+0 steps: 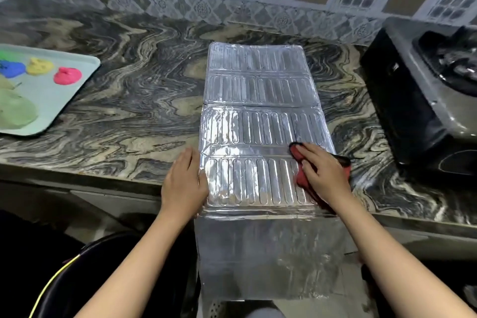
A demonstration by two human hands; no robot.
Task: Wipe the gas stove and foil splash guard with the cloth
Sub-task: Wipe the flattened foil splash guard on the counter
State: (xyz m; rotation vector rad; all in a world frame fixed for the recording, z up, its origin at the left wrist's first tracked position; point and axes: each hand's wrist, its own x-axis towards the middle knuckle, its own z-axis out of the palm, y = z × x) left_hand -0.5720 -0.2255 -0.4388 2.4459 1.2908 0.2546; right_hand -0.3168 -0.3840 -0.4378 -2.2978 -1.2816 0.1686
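right grip (322, 173) pressed flat on the red cloth (302, 178) at the foil guard (258, 100)'s near right; unwiped panels stretch away, left hand (184, 183) spread on its edge.

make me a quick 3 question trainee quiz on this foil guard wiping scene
1. True or false: the silver ribbed foil splash guard stands upright behind the black gas stove.
2. Which hand presses the red cloth on the guard? A) left hand B) right hand C) both
3. Fill in: the pale green tray of coloured lumps sits to the ____ of the guard.

Key
1. False: it lies flat on the marbled countertop, its near end hanging over the edge; the stove is at the right.
2. B; the left hand rests flat at the guard's left edge.
3. left
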